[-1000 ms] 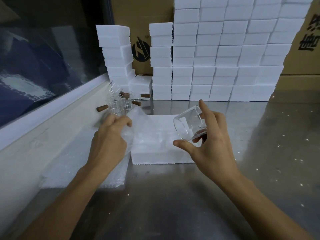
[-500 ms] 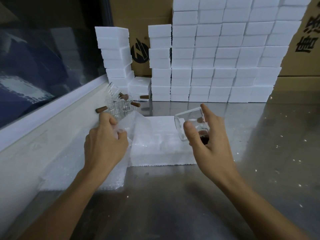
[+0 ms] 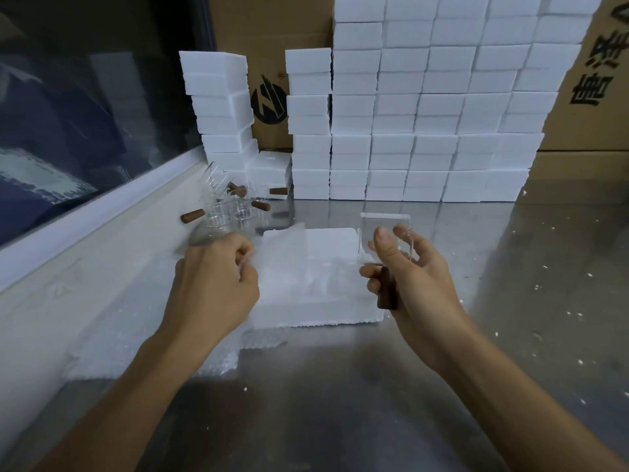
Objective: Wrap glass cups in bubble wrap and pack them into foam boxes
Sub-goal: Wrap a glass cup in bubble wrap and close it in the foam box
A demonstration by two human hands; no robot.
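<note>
My right hand (image 3: 412, 281) grips a clear glass cup (image 3: 384, 233) with a dark wooden handle, held upright above the right end of a low foam box (image 3: 326, 301). My thumb lies along the cup's side and my fingers curl round the handle. My left hand (image 3: 214, 284) pinches the edge of a bubble wrap sheet (image 3: 282, 247) that drapes over the left part of the foam box. Beneath my left arm a pile of bubble wrap (image 3: 153, 349) spreads over the steel table (image 3: 340, 403).
Several more glass cups with wooden handles (image 3: 235, 206) stand at the back left by the wall. Tall stacks of white foam boxes (image 3: 425, 114) fill the back, with cardboard cartons (image 3: 595, 80) behind. A window ledge (image 3: 85, 212) runs along the left.
My right hand has turned the cup from tilted on its side to upright and lowered slightly. My left hand has closed its fingers on the bubble wrap edge and drawn it up.
</note>
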